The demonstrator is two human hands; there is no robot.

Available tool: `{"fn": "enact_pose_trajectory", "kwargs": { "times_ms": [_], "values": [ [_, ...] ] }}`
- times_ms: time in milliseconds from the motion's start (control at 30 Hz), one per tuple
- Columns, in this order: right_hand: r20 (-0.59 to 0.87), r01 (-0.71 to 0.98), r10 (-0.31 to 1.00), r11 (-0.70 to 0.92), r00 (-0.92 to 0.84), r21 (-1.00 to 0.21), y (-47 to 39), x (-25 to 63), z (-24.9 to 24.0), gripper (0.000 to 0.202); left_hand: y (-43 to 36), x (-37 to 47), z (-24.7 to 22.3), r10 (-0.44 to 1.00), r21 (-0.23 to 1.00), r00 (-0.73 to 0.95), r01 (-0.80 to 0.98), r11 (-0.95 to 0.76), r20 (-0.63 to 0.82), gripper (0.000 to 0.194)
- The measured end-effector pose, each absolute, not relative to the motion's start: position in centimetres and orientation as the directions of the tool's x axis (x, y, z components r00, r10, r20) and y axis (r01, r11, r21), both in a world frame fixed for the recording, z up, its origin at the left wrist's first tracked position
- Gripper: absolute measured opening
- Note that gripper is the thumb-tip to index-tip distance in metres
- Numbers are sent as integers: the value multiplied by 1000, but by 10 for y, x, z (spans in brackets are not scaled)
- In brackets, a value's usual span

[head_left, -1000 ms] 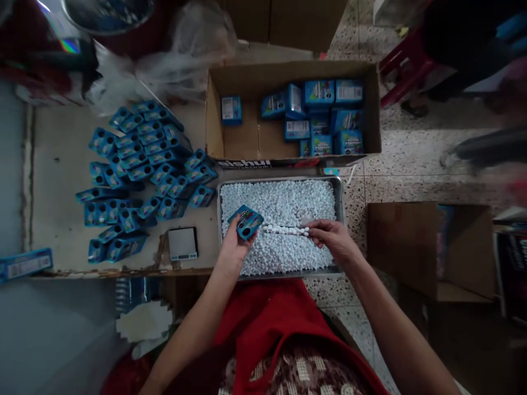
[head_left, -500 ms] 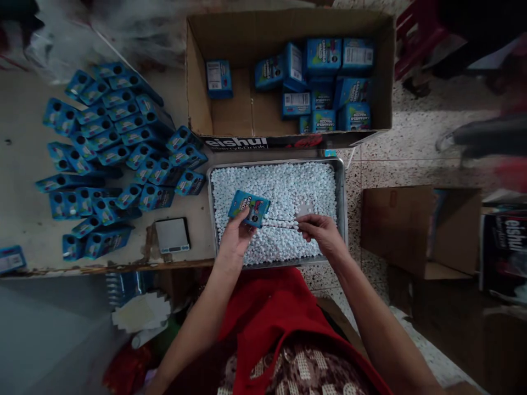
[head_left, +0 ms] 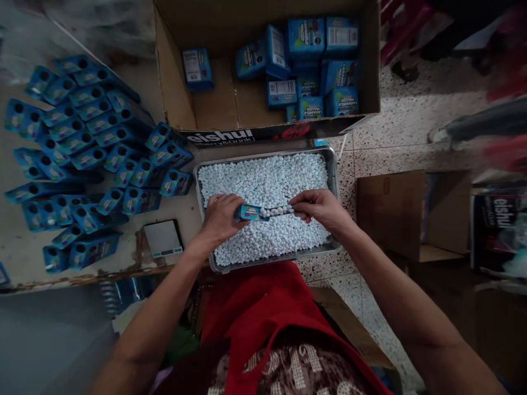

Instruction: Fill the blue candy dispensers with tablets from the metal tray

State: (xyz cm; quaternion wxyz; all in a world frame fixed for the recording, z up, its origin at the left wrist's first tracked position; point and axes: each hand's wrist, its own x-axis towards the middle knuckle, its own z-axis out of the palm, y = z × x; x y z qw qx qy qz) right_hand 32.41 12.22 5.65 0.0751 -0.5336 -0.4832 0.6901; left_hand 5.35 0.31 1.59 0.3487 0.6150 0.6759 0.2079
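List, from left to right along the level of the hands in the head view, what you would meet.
Cluster of blue boxes, left hand, small blue box, row of white pellets, right hand, cardboard box, black package.

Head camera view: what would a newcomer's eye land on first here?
Probably the metal tray full of small white pieces, in the middle, just in front of the person. Over it, the left hand holds a small blue box, while the right hand pinches a narrow strip lined with white pieces. Next would come the crowd of blue boxes with dark round openings, on the table's left.
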Motion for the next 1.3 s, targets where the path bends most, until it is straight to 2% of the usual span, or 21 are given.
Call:
{"fn": "enact_pose_trajectory", "kwargs": {
  "times_ms": [67, 167, 267, 333, 400, 467, 567, 633, 767, 867, 1033, 1167, 1300],
  "values": [
    [-610, 458, 660, -420, -438, -783, 118, 316, 62, 13, 3, 59, 18, 979, 687, 54, 720, 98, -196, 35],
    [-416, 570, 772, -85, -481, -817, 109, 301, 79, 12, -3, 74, 17, 985, 755, 75, 652, 70, -156, 36],
    [-230, 630, 785, 246, -576, -736, 102, 290, 108, 18, -13, 87, 15, 993, 780, 25, 621, 74, -114, 36],
    [-184, 629, 775, 323, -604, -707, 100, 297, 125, 20, -22, 90, 17, 995, 775, -22, 626, 86, -92, 38],
    [-171, 648, 814, 294, -555, -703, 102, 322, 129, 22, -31, 86, 23, 992, 762, -101, 636, 122, -74, 41],
    [-215, 714, 880, 178, -424, -677, 105, 363, 112, 21, -40, 78, 32, 977, 747, -203, 641, 177, -57, 42],
    [-383, 801, 911, -114, -153, -588, 105, 425, 52, 20, -51, 64, 41, 950, 739, -312, 633, 229, -27, 40],
    [-478, 750, 877, -284, -49, -598, 98, 439, 4, 29, -55, 59, 40, 954, 751, -298, 626, 213, -22, 39],
    [-557, 546, 820, -408, -133, -732, 75, 376, -72, 37, -60, 65, 32, 943, 800, -328, 549, 242, -61, 34],
    [-595, 408, 776, -484, -208, -774, 67, 309, -94, 35, -67, 73, 32, 893, 786, -438, 512, 347, -108, 33],
    [-640, 240, 708, -594, -297, -768, 82, 302, -69, 35, -83, 72, 44, 848, 736, -502, 508, 447, -169, 34],
    [-643, 267, 662, -586, -386, -765, 99, 327, -15, 29, -81, 67, 44, 857, 726, -493, 532, 435, -153, 33],
    [-616, 360, 633, -500, -469, -788, 109, 320, 37, 24, -74, 70, 44, 892, 737, -430, 557, 382, -137, 35]
  ]
}}
